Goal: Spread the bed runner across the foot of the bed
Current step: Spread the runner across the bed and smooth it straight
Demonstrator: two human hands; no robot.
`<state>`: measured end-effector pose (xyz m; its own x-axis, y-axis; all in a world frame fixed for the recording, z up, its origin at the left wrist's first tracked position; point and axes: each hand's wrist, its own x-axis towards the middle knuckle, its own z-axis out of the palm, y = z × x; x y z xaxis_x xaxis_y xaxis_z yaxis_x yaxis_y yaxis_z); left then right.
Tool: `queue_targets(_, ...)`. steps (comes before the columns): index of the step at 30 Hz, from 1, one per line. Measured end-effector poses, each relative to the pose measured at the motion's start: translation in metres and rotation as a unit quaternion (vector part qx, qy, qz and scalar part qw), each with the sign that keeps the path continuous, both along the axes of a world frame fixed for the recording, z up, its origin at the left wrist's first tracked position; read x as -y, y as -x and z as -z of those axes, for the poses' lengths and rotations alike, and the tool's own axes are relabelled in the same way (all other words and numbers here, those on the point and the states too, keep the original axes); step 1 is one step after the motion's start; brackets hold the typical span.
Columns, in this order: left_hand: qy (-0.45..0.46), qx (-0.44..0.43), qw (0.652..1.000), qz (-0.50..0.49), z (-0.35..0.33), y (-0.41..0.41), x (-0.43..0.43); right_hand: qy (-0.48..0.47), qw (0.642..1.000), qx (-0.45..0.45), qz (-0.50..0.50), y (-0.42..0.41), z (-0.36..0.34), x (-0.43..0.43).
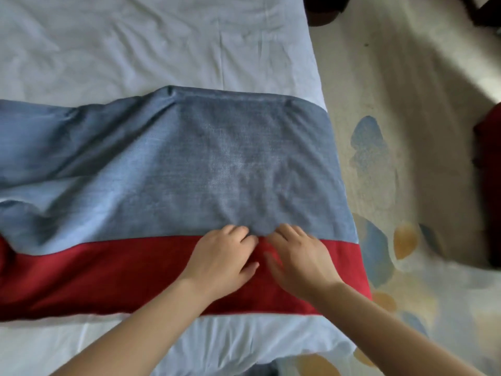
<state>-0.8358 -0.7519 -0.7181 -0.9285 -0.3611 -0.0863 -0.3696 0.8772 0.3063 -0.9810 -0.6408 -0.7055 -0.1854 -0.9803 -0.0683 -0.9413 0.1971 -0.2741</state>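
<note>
While both hands press down side by side on the bed runner (189, 164), the cloth lies across the white sheet (135, 44) of the bed, reaching to the right edge of the mattress. Its wide part is blue-grey, and a red band (95, 278) runs along the side nearest the person. The left hand (225, 259) rests palm down on the red band, fingers loosely curled, with the fingertips at the seam where red meets blue. The right hand (298, 256) lies just beside it, flat and spread, its fingers blurred; neither hand is gripping the fabric so far as I can see. Between the fingertips a small ridge of blue cloth is bunched up. To the left the runner is still rumpled, with deep folds and its far edge turned in, so that white sheet shows through near the left border. Beside the bed lies a pale carpet (393, 158) with blue and orange blotches. A dark red piece of furniture (488, 185) stands at the right border, and dark shapes sit near the top right corner, too dim to name.
</note>
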Motion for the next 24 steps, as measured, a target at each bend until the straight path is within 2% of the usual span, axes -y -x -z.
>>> queue_targets(3, 0.006, 0.015, 0.999, 0.041, -0.002, -0.035, -0.015, -0.025, 0.997, 0.038, -0.054, -0.030, 0.001, -0.037)
queue_targets(6, 0.021, 0.016, 0.998, 0.054, -0.001, -0.067, -0.018, -0.059, 0.994, 0.028, -0.092, -0.046, 0.006, -0.055)
queue_targets(10, 0.025, 0.003, 0.999, 0.038, 0.002, -0.091, -0.014, -0.043, 0.996, 0.033, -0.072, -0.055, 0.009, -0.052)
queue_targets(15, 0.007, -0.026, 0.999, 0.019, 0.017, -0.108, -0.030, -0.071, 0.996, 0.057, -0.027, -0.063, 0.015, -0.055)
queue_targets(21, 0.047, 0.028, 0.997, 0.052, 0.022, -0.112, -0.052, -0.150, 0.985, 0.030, -0.076, -0.058, 0.005, -0.057)
queue_targets(24, 0.042, 0.025, 0.998, 0.033, 0.013, -0.121, -0.041, -0.142, 0.983, 0.028, -0.114, -0.072, -0.002, -0.036)
